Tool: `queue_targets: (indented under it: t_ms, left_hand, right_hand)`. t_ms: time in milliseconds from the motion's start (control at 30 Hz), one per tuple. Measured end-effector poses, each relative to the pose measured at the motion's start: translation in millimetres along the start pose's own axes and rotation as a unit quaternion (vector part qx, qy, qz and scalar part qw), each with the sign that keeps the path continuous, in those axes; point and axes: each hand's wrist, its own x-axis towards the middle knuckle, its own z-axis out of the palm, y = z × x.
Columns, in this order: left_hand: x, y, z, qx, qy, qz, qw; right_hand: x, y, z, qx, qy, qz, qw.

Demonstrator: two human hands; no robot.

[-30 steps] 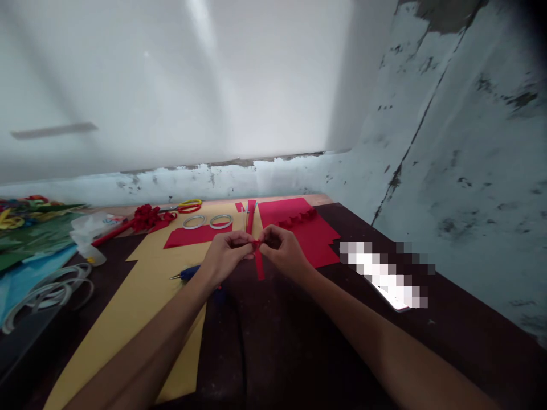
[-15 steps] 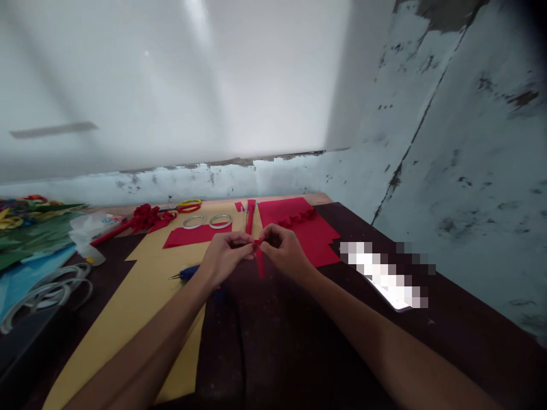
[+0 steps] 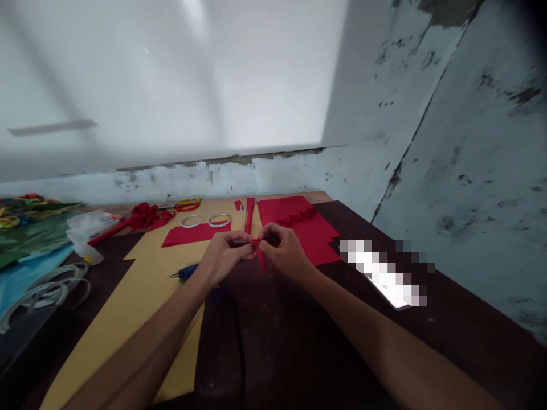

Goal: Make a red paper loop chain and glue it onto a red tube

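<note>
Both hands meet over the dark table, pinching one narrow red strip (image 3: 262, 263). My left hand (image 3: 228, 250) has its thumb and fingers closed on the strip's upper end. From the other side, my right hand (image 3: 280, 244) grips the same end with thumb and forefinger. The strip's free end hangs down between the hands. Behind them lies a red roll (image 3: 250, 212). A blue tool with a metal tip (image 3: 187, 273) rests on the tan paper (image 3: 115, 310), partly hidden by my left forearm.
Red sheets (image 3: 322, 228) with a row of small red folded pieces (image 3: 299, 216) lie behind my right hand. Two tape rings (image 3: 219, 220), yellow-red scissors (image 3: 188, 204) and a red flower (image 3: 145, 216) are at the back left. A phone (image 3: 384, 279) lies right; a cable (image 3: 240, 347) runs forward.
The hanging end of the red strip has swung slightly and looks more blurred. Both hands keep nearly the same place and grip. The view has shifted very slightly.
</note>
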Motion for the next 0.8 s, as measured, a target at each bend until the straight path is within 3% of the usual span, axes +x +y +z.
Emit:
queue_targets:
  t_ms: [800]
  left_hand:
    - [0.5, -2.9, -1.2, 0.015, 0.012, -0.001, 1.000]
  right_hand:
    - [0.5, -4.6, -1.9, -0.011, -0.009, 0.007, 1.000]
